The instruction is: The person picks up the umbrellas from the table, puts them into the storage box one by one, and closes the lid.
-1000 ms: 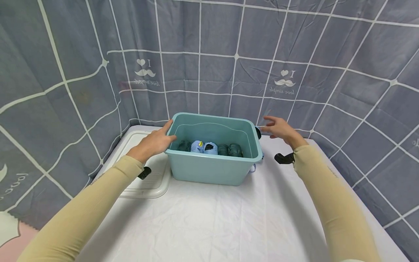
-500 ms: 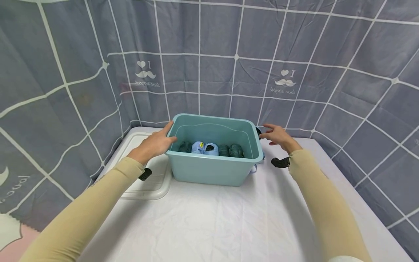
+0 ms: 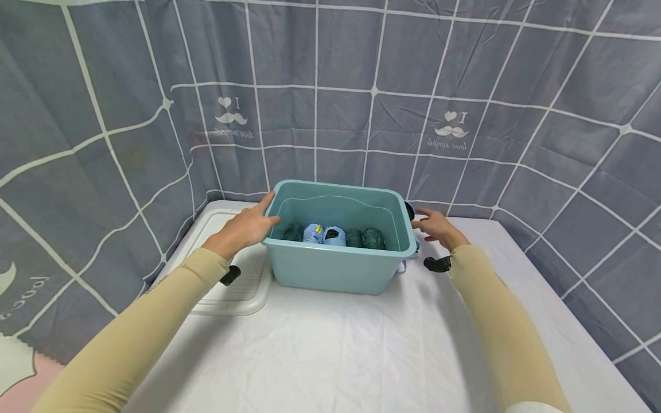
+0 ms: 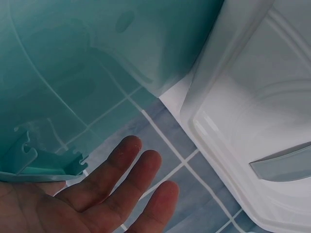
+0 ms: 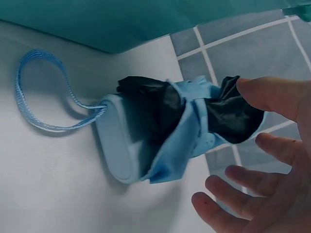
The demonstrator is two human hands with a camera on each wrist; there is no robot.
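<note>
Lowered right hand (image 3: 436,227), fingers (image 5: 252,182) spread, nears folded umbrella (image 5: 170,128).

Folded blue umbrella (image 5: 160,141) beside teal bin (image 3: 338,264)

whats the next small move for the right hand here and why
Probably close the right hand round the folded umbrella. It lies on the table beside the teal bin, and the spread fingers hover just off its black and blue fabric, gripping nothing. The left hand rests on the bin's rim, steadying it.
</note>
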